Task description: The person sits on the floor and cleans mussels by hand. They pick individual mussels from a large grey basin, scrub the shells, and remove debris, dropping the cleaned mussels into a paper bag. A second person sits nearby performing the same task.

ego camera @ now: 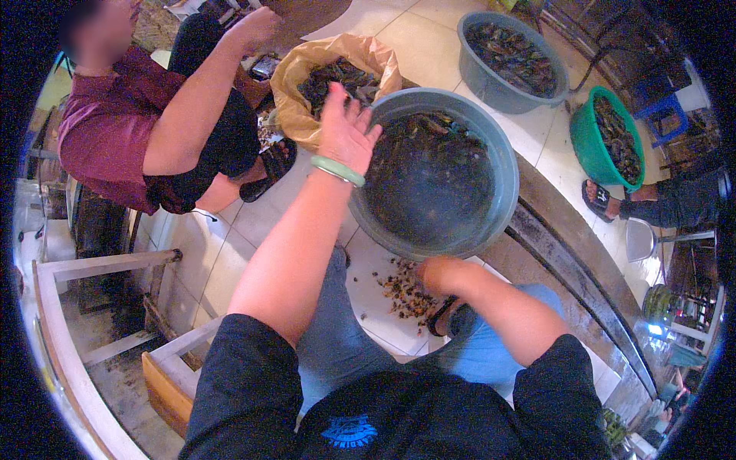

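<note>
My left hand [348, 129], with a pale green bangle [337, 171] at the wrist, is raised between a tan sack [287, 86] and a large grey tub [509, 178]. Its fingers are spread and nothing shows in them. Dark shellfish that look like mussels [339, 77] fill the sack, whose mouth is rolled open. More dark shells [431, 123] lie in murky water inside the tub. My right hand [443, 273] is blurred, low at the tub's near side, above small brown scraps [405, 293] scattered on the tiles. Its fingers are hidden, so any grip cannot be made out.
At left a person in a maroon shirt [109, 132] sits close to the sack. A second grey tub [494, 95] and a green basin [586, 138] hold dark shells. A floor channel [566, 270] runs along my right. A wooden frame [109, 264] stands at lower left.
</note>
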Demonstrator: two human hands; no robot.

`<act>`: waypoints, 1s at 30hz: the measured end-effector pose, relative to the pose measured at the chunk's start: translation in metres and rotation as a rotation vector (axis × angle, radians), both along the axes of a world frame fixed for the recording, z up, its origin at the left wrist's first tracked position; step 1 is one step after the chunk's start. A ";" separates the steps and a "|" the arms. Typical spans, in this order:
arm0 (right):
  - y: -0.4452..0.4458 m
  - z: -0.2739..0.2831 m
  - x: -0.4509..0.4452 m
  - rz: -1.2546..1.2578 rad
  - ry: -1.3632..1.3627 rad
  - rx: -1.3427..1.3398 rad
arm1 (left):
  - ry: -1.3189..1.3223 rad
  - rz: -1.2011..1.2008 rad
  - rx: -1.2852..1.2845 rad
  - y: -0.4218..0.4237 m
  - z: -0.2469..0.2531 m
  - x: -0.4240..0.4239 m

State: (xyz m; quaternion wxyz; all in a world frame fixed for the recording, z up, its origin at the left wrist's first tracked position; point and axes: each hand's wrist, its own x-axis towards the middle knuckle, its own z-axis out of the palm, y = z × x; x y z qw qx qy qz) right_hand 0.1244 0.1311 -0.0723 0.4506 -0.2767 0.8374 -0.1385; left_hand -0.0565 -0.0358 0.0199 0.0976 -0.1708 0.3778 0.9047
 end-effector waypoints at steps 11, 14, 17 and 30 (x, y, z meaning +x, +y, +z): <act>-0.014 -0.064 -0.005 -0.039 0.160 -0.075 | 0.004 -0.104 -0.207 0.001 0.003 0.009; -0.013 -0.059 -0.040 -0.284 0.257 -0.126 | -0.025 -0.120 -0.238 0.003 -0.002 0.014; -0.001 -0.083 -0.075 -0.328 0.208 0.105 | -0.008 -0.185 -0.326 0.011 0.000 0.020; 0.030 -0.220 -0.091 -0.449 -0.018 0.432 | -0.083 -0.421 -0.436 0.018 -0.013 0.039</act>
